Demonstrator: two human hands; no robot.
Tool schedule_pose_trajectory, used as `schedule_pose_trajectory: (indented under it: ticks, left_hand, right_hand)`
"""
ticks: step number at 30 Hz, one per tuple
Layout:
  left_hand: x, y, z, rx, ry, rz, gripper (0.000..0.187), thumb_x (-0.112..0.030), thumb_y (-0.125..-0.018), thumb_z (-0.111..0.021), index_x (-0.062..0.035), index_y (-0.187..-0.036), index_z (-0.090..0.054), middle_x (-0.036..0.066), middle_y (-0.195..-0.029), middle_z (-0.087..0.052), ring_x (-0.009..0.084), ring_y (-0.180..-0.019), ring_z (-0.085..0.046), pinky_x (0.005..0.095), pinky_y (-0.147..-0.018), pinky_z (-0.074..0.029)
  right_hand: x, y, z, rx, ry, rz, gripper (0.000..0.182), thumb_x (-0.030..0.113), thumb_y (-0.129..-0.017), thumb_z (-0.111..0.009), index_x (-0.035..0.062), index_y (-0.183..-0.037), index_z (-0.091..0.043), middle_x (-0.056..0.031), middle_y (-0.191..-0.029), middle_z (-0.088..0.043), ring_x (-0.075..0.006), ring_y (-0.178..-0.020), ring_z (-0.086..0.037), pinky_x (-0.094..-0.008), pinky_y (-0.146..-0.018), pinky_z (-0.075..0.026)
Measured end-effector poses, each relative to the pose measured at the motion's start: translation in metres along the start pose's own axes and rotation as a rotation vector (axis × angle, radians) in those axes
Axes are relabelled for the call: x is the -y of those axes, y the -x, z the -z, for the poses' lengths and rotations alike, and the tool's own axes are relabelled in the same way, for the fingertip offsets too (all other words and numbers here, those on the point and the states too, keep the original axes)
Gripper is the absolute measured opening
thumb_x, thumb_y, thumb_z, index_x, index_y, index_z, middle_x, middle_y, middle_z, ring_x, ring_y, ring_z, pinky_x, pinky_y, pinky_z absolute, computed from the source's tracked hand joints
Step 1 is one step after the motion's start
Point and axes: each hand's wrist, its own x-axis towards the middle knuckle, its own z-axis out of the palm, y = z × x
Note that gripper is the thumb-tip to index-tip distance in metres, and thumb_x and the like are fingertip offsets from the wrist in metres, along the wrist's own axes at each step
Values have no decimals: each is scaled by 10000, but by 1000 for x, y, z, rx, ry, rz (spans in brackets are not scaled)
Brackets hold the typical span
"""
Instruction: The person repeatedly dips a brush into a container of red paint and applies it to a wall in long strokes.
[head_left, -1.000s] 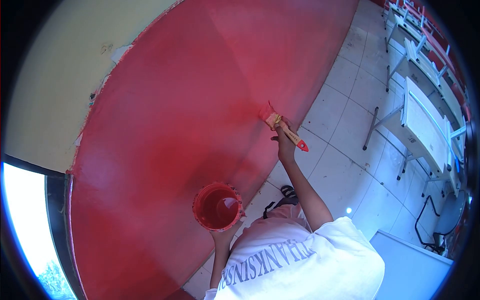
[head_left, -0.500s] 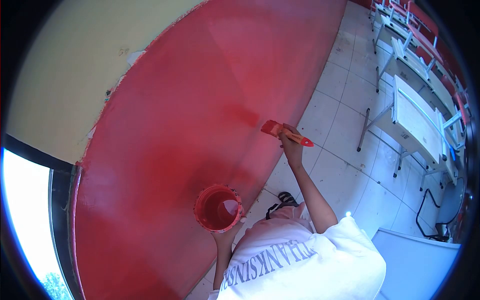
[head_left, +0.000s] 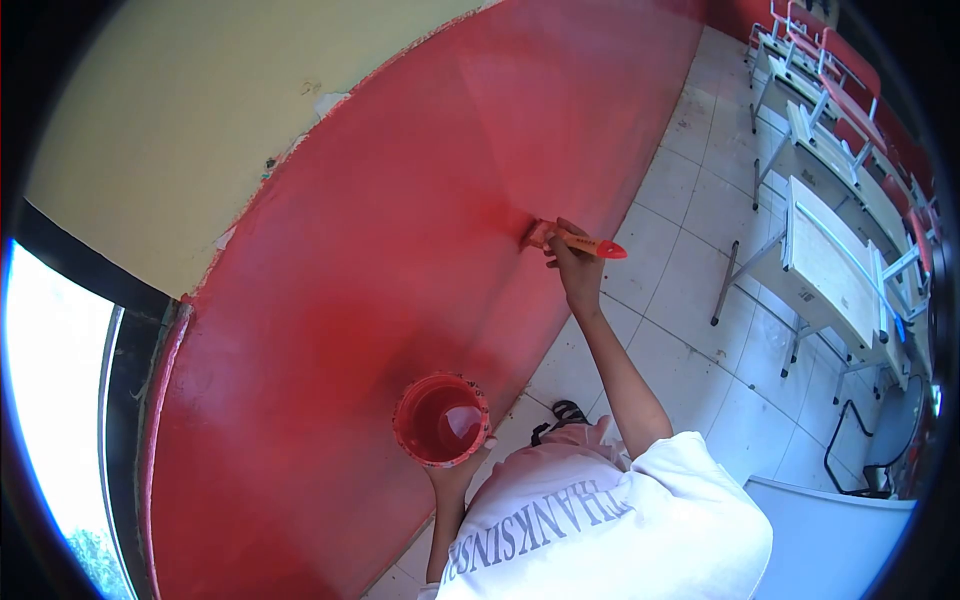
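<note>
A paintbrush [head_left: 590, 243] with an orange handle and red tip is gripped in my right hand [head_left: 573, 262]. Its red-coated bristles press against the red wall [head_left: 380, 240]. Low in front of me, my left hand [head_left: 462, 474] supports a round red bucket [head_left: 441, 419] from below and at its side. Paint smears mark the bucket's rim, and red paint with a pale, shiny patch shows inside. Part of my left hand is hidden under the bucket.
Desks [head_left: 825, 270] with red chairs [head_left: 853, 65] stacked on them line the right side of the tiled floor [head_left: 670, 260]. A pale panel [head_left: 830, 535] stands at the lower right. At the left is a dark-framed window [head_left: 60, 380].
The brush has come against the wall, and my right hand has shifted slightly up and left. The view has turned a little. My left hand still holds the bucket.
</note>
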Motion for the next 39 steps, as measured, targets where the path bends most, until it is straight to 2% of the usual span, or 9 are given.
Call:
schedule_pose_trajectory:
  ticks: [3,6,12,15,18,21,24,32,39]
  left_hand:
    - [-2,-5,1,94,21,-68,783,4,-557,-809,-14,-1216,-387,97,-1003,-598,173,-858,-610,299,-737,-525]
    - [-5,-3,-2,65,55,28,732,-192,-561,-829,-48,-1180,-467,66,-1088,-580,199,-1003,-565,341,-866,-460]
    - [5,-4,1,59,8,-47,730,-155,-553,-825,-50,-1182,-469,66,-1090,-579,197,-999,-567,335,-856,-466]
    - [2,-2,1,62,25,-28,737,-130,-548,-820,-50,-1187,-464,65,-1081,-582,197,-1003,-563,328,-845,-473]
    - [4,-4,0,75,47,-79,809,6,-518,-814,-34,-1212,-401,85,-1032,-576,179,-868,-601,302,-736,-520]
    - [11,-5,1,73,55,-64,723,-51,-567,-786,-32,-1200,-437,70,-1016,-591,156,-848,-599,273,-691,-509]
    - [23,-5,5,84,47,-99,716,-13,-576,-769,-23,-1204,-425,76,-996,-590,140,-788,-601,258,-645,-505]
    - [26,-10,3,71,23,-232,757,43,-550,-746,-24,-1222,-404,89,-1004,-585,176,-824,-596,285,-660,-508]
    - [25,-13,2,92,-18,-251,752,35,-588,-735,-38,-1248,-382,102,-1064,-563,197,-896,-581,305,-717,-504]
  right_hand:
    - [33,-5,-13,43,-44,65,389,87,-808,-599,-80,-1146,-500,-90,-845,-615,-119,-678,-597,-214,-537,-487]
    - [69,-14,-26,77,-78,178,386,133,-804,-612,-79,-1116,-529,-73,-816,-624,-107,-671,-599,-207,-530,-481]
    - [138,-26,-49,93,-43,325,276,137,-782,-639,-64,-969,-619,-74,-762,-641,-99,-624,-601,-206,-512,-484]
    - [164,-29,-56,130,22,379,326,134,-790,-647,-66,-1041,-586,-73,-784,-639,-96,-613,-595,-199,-492,-472]
    - [179,-33,-62,142,62,427,284,149,-783,-657,-54,-978,-619,-72,-803,-645,-94,-609,-597,-203,-484,-475]
    - [192,-37,-69,150,33,508,227,182,-764,-673,-45,-755,-666,-151,-1011,-623,-103,-593,-609,-198,-452,-490]
    - [204,-43,-73,169,77,543,278,201,-773,-674,-43,-904,-645,-73,-780,-650,-95,-606,-604,-207,-461,-473]
    - [245,-38,-64,162,110,613,348,229,-788,-665,-28,-1017,-611,-57,-712,-645,-111,-590,-617,-193,-487,-478]
    - [245,-24,-51,51,-164,570,351,173,-801,-652,6,-1099,-569,-127,-960,-628,-152,-743,-647,-219,-525,-512]
